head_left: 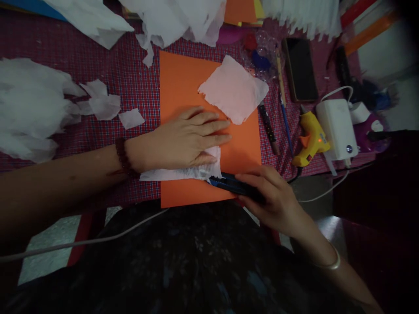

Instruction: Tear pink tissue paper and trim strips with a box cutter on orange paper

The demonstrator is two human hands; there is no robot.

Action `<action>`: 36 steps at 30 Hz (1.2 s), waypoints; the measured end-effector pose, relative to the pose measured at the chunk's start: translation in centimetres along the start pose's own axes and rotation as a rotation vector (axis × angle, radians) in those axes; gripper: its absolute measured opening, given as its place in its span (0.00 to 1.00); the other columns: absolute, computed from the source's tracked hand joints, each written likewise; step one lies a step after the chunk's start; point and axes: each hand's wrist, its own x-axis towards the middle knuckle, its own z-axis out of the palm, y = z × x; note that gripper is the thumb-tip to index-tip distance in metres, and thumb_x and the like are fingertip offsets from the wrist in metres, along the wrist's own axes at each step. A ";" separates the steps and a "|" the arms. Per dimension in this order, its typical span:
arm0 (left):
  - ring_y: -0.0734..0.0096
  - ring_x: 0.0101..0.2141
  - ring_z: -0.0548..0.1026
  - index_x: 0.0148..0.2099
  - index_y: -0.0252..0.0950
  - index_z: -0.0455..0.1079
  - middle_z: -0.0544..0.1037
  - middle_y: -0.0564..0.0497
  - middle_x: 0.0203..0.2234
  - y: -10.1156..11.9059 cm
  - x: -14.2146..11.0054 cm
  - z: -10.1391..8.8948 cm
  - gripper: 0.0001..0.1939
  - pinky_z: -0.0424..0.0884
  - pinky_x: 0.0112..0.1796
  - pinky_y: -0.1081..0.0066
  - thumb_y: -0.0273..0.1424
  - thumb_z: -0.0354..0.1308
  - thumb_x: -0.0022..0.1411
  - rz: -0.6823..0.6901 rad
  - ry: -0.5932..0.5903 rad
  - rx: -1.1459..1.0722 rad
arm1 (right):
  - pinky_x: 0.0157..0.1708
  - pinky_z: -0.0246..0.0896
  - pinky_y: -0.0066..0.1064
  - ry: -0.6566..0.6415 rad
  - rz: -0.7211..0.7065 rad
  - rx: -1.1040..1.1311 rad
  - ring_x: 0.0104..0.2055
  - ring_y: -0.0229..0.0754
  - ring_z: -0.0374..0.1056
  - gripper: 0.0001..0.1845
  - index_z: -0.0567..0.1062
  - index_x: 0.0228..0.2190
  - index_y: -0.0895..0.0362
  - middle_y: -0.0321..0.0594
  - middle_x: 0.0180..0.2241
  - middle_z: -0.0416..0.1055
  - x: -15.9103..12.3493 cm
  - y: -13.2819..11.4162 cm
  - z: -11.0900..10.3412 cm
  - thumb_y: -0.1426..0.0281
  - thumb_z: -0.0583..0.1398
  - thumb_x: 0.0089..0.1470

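An orange sheet of card [190, 194] lies at the table's near edge. My left hand [183, 137] is spread flat over it, palm down on a folded strip of thin white tissue paper [176, 173], much of which the hand hides. In my right hand [275, 198] is a dark utility knife [231, 183], its front end touching the right end of the strip. A torn, roughly square piece of tissue paper [234, 89] rests on the card beyond my left fingertips, its right corner past the card's edge.
Crumpled tissue [32, 109] covers the left side, with more white paper [183, 17] at the back. To the right are a marker [268, 128], a paintbrush [284, 117], a phone [299, 67], a yellow glue gun [309, 137] and a white box with cables [335, 128].
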 end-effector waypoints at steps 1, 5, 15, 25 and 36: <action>0.50 0.72 0.57 0.74 0.38 0.61 0.63 0.45 0.73 0.0 0.0 0.0 0.30 0.52 0.69 0.48 0.46 0.43 0.78 -0.004 -0.004 0.004 | 0.48 0.73 0.43 0.010 0.016 -0.003 0.50 0.49 0.73 0.24 0.70 0.58 0.53 0.47 0.49 0.74 -0.5 -0.3 0.2 0.75 0.65 0.61; 0.50 0.73 0.56 0.74 0.37 0.60 0.63 0.44 0.73 0.2 0.1 0.0 0.29 0.50 0.70 0.48 0.43 0.46 0.78 -0.019 -0.025 0.001 | 0.46 0.74 0.44 0.028 0.071 0.001 0.49 0.49 0.73 0.25 0.69 0.59 0.52 0.47 0.48 0.74 -2.5 -1.3 0.7 0.75 0.64 0.62; 0.44 0.72 0.58 0.79 0.37 0.50 0.63 0.43 0.72 -0.1 0.1 0.6 0.37 0.50 0.69 0.49 0.45 0.49 0.75 -0.053 0.037 -0.108 | 0.47 0.74 0.45 0.094 0.105 0.014 0.49 0.50 0.74 0.25 0.71 0.58 0.50 0.46 0.48 0.75 -2.6 -0.8 0.6 0.75 0.64 0.61; 0.49 0.72 0.56 0.74 0.32 0.59 0.59 0.42 0.74 -0.6 0.2 -0.1 0.35 0.49 0.70 0.45 0.49 0.38 0.78 -0.020 -0.021 -0.192 | 0.51 0.74 0.43 0.087 0.059 0.016 0.51 0.50 0.75 0.24 0.75 0.56 0.51 0.46 0.49 0.77 -0.5 0.7 -0.2 0.76 0.64 0.60; 0.64 0.68 0.65 0.67 0.30 0.69 0.71 0.43 0.67 -2.0 -0.1 -3.4 0.25 0.56 0.69 0.57 0.29 0.44 0.75 0.024 -0.089 -0.513 | 0.50 0.76 0.46 0.152 0.142 0.041 0.51 0.51 0.76 0.22 0.77 0.56 0.49 0.45 0.49 0.77 -1.3 1.3 -0.3 0.73 0.65 0.61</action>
